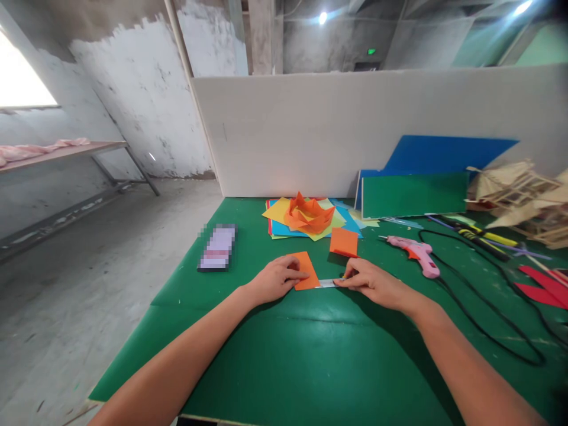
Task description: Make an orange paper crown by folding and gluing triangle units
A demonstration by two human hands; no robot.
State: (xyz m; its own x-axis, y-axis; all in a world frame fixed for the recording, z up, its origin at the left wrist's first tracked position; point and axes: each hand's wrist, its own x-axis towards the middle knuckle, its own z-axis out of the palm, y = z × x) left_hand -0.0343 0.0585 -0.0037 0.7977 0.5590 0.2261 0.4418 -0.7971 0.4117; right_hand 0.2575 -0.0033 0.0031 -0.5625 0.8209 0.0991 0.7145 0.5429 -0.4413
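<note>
My left hand (276, 278) rests on a sheet of orange paper (309, 272) and holds it down against the table, with fingertips on its surface. My right hand (370, 281) is closed in a pinch on a flat silvery strip (329, 283), which reaches left to the paper's right corner. Whether the strip is a knife blade or a ruler I cannot tell. Just beyond the right hand lies a small folded orange paper square (344, 241). Farther back, an orange folded-paper flower (310, 214) sits on a stack of coloured paper (275, 228).
A phone (218, 247) lies at the left. To the right are a pink glue gun (417, 253) with its looping black cord (481, 338), red paper pieces (544, 287) and a wooden model (523, 198). Green board (415, 195) leans at the back of the green table (266, 367).
</note>
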